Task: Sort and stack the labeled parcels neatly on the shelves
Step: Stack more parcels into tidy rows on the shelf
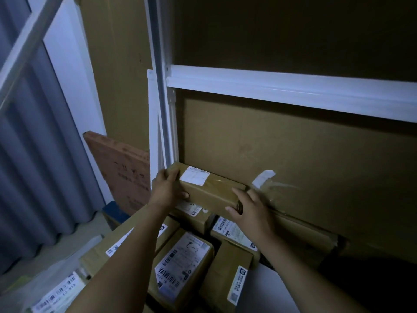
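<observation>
We hold a long brown parcel by its two ends. Our left hand curls its fingers round the left end, and our right hand grips the right end between fingers and thumb. The parcel, white label up, lies just beside the white shelf upright, against the cardboard back panel. It sits above other labeled parcels; whether it touches them we cannot tell.

Seemingly "12 615" on the lower-left parcel label
</observation>
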